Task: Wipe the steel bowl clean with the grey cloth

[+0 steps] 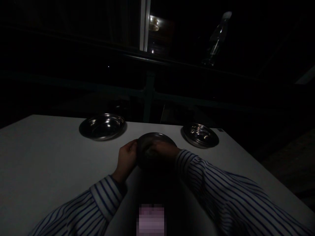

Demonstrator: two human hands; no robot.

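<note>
We see a very dark room, with a pale upright post and a dim rail crossing beyond the work area. The largest clear thing before us is a white table, its smooth top dull in the low light, its far edge running just behind the dishes. Two sleeves with blue stripes reach in over it from the near side.

Near the far left edge we find a shiny metal dish, open side up. The round dish between our hands lies at the middle of the table, nearer to us; its mouth faces up toward us and, being round, it shows no clear long axis. We cannot tell whether its base touches the top. A smaller shiny bowl sits to its right, also open upward. Up at the right stands a clear bottle, tilted in our view.

Our left hand has its fingers curled in, pinching the round dish's left rim. Our right hand reaches over its inside; shadow hides those fingers, so we cannot tell their state.
</note>
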